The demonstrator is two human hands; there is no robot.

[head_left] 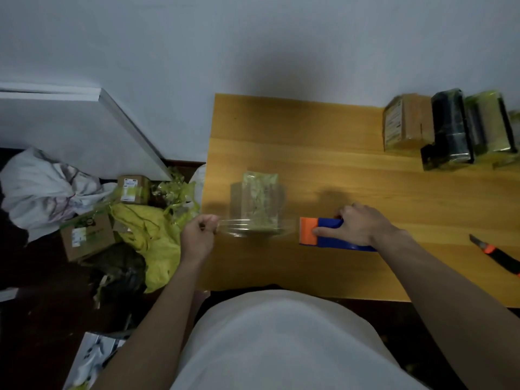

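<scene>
Wooden table (281, 130): left hand (197, 235) pinches blurred clear plastic film (256, 209), right hand (357, 225) grips blue-and-orange cardboard box (312, 235); film could tear if yanked too hard.

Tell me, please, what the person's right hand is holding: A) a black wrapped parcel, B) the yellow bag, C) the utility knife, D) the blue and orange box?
D: the right hand grips the blue and orange box on the table, the left hand pinches clear film, and the utility knife lies untouched.
</scene>
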